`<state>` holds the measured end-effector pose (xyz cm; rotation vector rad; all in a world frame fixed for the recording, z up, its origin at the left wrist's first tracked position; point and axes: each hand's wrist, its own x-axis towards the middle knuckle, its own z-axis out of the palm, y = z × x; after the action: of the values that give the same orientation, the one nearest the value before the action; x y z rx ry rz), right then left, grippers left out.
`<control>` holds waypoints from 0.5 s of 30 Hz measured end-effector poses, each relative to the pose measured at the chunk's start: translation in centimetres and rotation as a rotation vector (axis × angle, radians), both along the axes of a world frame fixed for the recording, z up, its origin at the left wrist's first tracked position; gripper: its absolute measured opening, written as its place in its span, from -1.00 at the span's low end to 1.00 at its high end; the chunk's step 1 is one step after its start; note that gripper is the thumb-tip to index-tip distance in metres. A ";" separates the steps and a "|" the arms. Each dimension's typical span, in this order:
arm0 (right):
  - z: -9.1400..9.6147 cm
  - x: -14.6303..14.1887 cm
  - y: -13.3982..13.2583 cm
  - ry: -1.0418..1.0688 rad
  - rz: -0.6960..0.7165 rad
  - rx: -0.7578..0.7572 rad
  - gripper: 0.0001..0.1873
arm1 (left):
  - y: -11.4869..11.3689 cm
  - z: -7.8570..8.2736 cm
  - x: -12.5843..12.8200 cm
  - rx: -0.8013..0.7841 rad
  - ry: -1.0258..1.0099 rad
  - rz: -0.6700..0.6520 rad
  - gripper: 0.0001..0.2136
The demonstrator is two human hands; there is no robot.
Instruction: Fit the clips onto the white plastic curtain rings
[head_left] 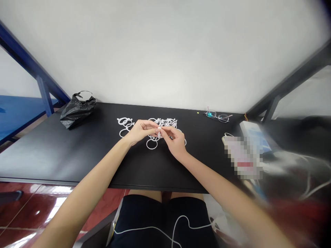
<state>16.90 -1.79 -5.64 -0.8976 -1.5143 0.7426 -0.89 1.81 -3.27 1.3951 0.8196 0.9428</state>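
Observation:
Near the middle of the black table, my left hand [143, 130] and my right hand [176, 139] meet fingertip to fingertip. Both pinch a small white plastic piece [159, 130], which looks like the knob of a ring; the fingers cover most of it. Behind and below the hands lies a loose heap of thin white rings [168, 122], partly hidden by them. One white ring [151, 144] shows whole just in front of the heap. To the left of my left hand, a few more white rings [124, 121] lie together on the table.
A crumpled black plastic bag [78, 109] sits at the back left of the table [77, 151]. Eyeglasses [217, 115] rest at the back right. Further right are a white box [253, 132], a blurred-out phone-like object [240, 155] and clear plastic. A white cable [152, 227] crosses my lap.

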 end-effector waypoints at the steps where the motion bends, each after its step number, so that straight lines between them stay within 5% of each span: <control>1: 0.0 0.0 0.0 -0.001 0.000 0.002 -0.85 | 0.0 0.1 -0.1 0.008 0.008 0.003 -0.75; 5: 0.0 -0.2 0.0 -0.021 0.001 0.005 -0.86 | 0.3 0.5 -0.6 0.068 0.096 0.103 -0.71; 8: 0.1 -0.3 -0.1 -0.056 0.009 0.020 -0.86 | 0.8 0.7 -1.4 0.180 0.252 0.305 -0.71; 12: 0.3 -0.3 -0.3 -0.096 0.006 0.038 -0.87 | 1.2 0.7 -2.5 0.547 0.768 0.637 -0.84; 15: 0.3 -0.3 -0.2 -0.107 0.002 0.050 -0.88 | 1.1 0.8 -3.1 0.629 1.107 0.691 -0.85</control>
<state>16.61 -2.02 -5.31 -0.9107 -1.6213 0.6645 -4.01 2.86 -2.43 2.2946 2.0483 0.9276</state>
